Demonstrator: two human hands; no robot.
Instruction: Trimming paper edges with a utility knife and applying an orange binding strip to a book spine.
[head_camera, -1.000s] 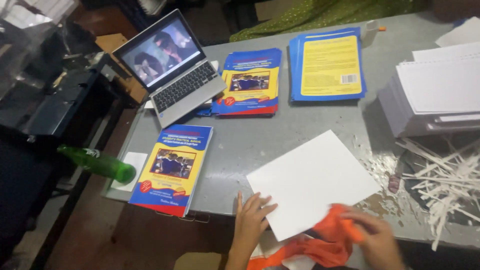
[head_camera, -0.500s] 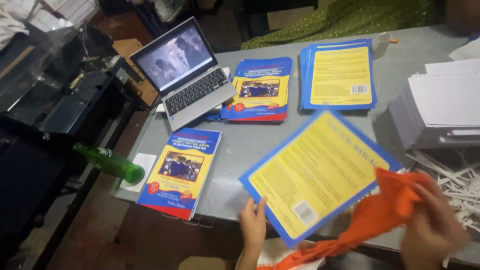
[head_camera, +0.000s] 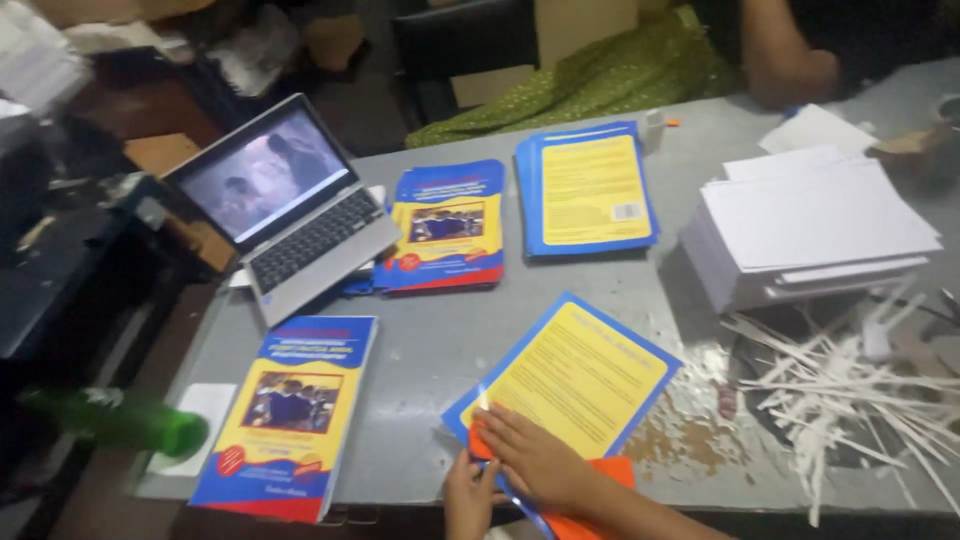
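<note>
A book with a yellow back cover and blue border (head_camera: 578, 378) lies at an angle near the front edge of the grey table (head_camera: 430, 330). My right hand (head_camera: 535, 455) presses flat on its near corner, on top of an orange cloth (head_camera: 590, 498) that pokes out beneath the hand. My left hand (head_camera: 468, 492) touches the book's near edge right beside it, fingers on the corner.
An open laptop (head_camera: 285, 205) stands at the far left. Stacks of blue-and-yellow books (head_camera: 450, 225) (head_camera: 588, 188) (head_camera: 290, 410) lie around it. White paper stacks (head_camera: 815, 230) and paper strips (head_camera: 850, 390) sit at the right. A green bottle (head_camera: 115, 420) lies at the left edge. Another person's arm (head_camera: 785, 55) rests across the table.
The white sheet was turned over into a yellow-backed book. It now lies flat, and my right hand has come down from the raised cloth onto its near corner.
</note>
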